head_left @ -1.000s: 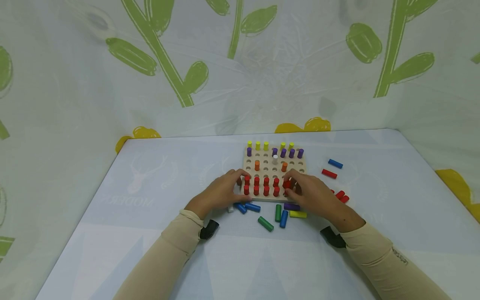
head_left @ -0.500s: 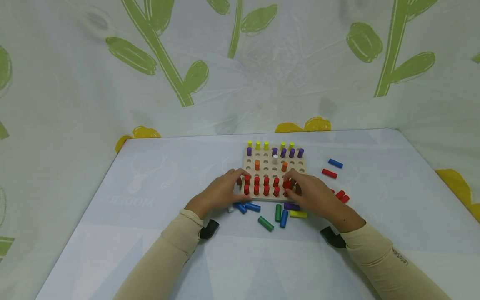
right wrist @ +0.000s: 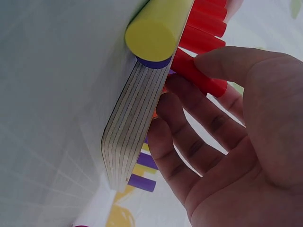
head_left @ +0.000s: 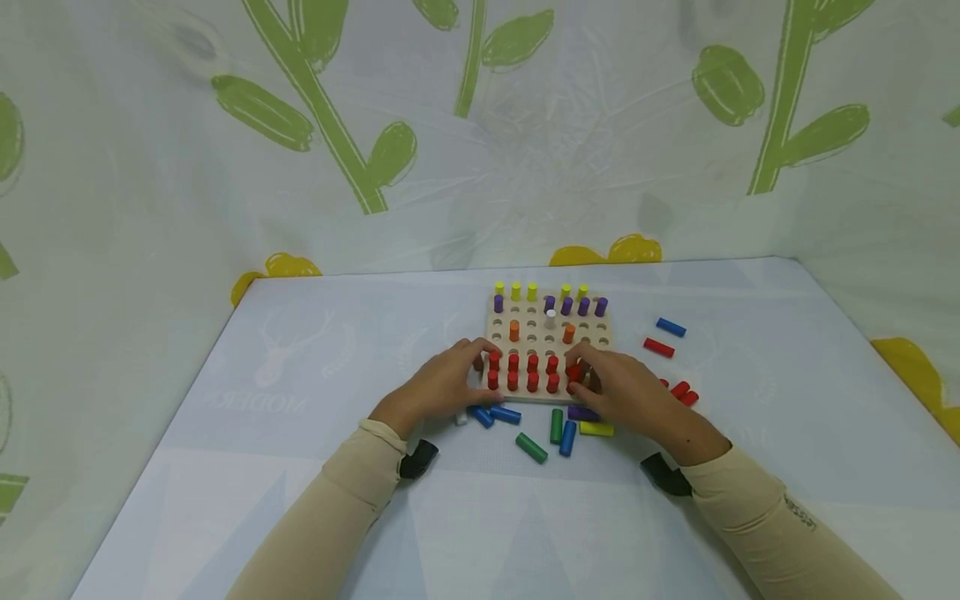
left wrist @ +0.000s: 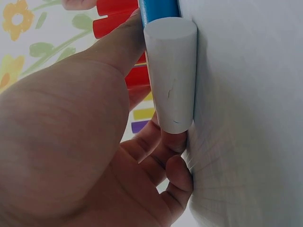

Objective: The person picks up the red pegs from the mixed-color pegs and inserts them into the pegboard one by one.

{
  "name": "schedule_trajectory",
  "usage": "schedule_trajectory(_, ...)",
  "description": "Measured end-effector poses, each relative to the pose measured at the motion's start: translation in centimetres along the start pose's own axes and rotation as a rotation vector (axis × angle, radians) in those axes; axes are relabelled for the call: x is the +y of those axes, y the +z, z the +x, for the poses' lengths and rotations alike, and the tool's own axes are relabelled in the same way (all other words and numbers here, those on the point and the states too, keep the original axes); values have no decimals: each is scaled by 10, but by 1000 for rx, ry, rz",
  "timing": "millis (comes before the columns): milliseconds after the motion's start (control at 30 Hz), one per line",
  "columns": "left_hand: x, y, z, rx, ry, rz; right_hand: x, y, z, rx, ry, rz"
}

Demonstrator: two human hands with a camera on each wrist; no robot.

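Observation:
A wooden pegboard (head_left: 534, 397) lies on the table, with yellow and purple pegs at its far side. Two rows of red pegs (head_left: 532, 382) stand along its near side. My left hand (head_left: 444, 382) grips the board's near left corner, thumb along the front edge and fingers at the left side. At the near right corner, my right hand (head_left: 630, 396) pinches a red peg (right wrist: 196, 73) between thumb and fingers. That peg leans in the right wrist view, its lower end right at the board's face. Orange pegs (head_left: 513, 331) and a white peg (head_left: 551, 318) stand mid-board.
Before the board lie loose blue, green (head_left: 532, 447), purple and yellow (head_left: 596, 429) pegs. A white peg (left wrist: 171, 75) lies by my left wrist. To the right are several red pegs (head_left: 680, 389) and a blue peg (head_left: 671, 327). A patterned curtain (head_left: 585, 167) hangs behind the table.
My right fingers have shifted slightly, and the red peg they pinch sits a little nearer to the board's front edge, more tilted. The left hand and the board have stayed still.

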State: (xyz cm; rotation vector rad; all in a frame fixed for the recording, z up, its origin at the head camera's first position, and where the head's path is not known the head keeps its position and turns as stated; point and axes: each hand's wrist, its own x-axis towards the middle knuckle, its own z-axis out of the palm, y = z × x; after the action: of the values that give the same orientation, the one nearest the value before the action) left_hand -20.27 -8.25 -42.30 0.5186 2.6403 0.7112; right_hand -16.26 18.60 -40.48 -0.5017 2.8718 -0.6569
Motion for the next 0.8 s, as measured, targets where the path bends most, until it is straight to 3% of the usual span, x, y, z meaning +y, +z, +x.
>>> schedule_trajectory(500,-2,1,1,-1,0,-1,-1,-1,-1,0,-35,-59)
schedule_trajectory(800,-2,1,0,-9,-6,-15,2,-10,-2,4,-19,-23)
